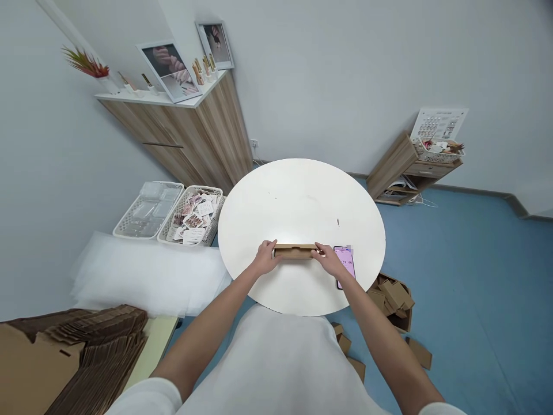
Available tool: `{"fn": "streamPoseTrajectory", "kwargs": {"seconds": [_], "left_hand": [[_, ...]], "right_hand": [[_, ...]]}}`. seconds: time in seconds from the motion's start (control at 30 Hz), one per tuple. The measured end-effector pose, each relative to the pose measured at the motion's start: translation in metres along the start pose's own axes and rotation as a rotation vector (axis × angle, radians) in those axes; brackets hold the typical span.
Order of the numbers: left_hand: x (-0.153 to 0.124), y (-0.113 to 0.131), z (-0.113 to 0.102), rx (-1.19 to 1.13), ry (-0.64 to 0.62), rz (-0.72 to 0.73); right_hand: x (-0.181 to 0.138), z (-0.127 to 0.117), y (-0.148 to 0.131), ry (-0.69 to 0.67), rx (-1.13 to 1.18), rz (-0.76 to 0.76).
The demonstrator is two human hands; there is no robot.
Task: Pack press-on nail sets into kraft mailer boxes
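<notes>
A small brown cardboard box [295, 251] lies on the round white table [298, 202], near its front edge. My left hand [264, 259] grips the box's left end with curled fingers. My right hand [329, 259] grips its right end the same way. A phone [345, 266] with a lit pink screen lies on the table just right of my right hand, partly under it.
Two white baskets [149, 208] stand left of the table, one with clear trays, one with printed cards [193, 219]. Flat cardboard blanks [86, 346] are stacked at lower left. A carton of folded boxes [393, 297] sits on the blue floor at right. Wooden cabinets stand along the wall.
</notes>
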State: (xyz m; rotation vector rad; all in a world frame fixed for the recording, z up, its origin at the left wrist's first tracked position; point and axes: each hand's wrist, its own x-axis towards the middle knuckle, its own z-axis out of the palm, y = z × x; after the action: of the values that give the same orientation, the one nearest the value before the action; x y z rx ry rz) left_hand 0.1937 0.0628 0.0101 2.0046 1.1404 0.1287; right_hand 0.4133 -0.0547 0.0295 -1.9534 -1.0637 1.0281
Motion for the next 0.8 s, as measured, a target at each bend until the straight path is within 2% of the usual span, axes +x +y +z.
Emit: {"fn": "streamPoseTrajectory", "kwargs": {"seconds": [0.13, 0.3, 0.53, 0.7, 0.8], "left_hand": [[0.001, 0.005, -0.004, 0.073, 0.061, -0.006], [0.002, 0.008, -0.008, 0.133, 0.047, 0.033], [0.004, 0.007, -0.012, 0.084, 0.063, 0.055], [0.001, 0.004, -0.012, 0.023, 0.086, 0.097], [-0.002, 0.005, -0.013, 0.013, 0.106, 0.088]], "right_hand": [[0.006, -0.006, -0.005, 0.017, -0.104, -0.009], [0.013, -0.012, -0.015, -0.014, -0.171, -0.081], [0.013, -0.012, -0.021, -0.005, -0.111, -0.095], [0.011, -0.013, -0.019, -0.049, -0.081, -0.027], [0.009, -0.015, -0.019, -0.074, -0.085, -0.039]]}}
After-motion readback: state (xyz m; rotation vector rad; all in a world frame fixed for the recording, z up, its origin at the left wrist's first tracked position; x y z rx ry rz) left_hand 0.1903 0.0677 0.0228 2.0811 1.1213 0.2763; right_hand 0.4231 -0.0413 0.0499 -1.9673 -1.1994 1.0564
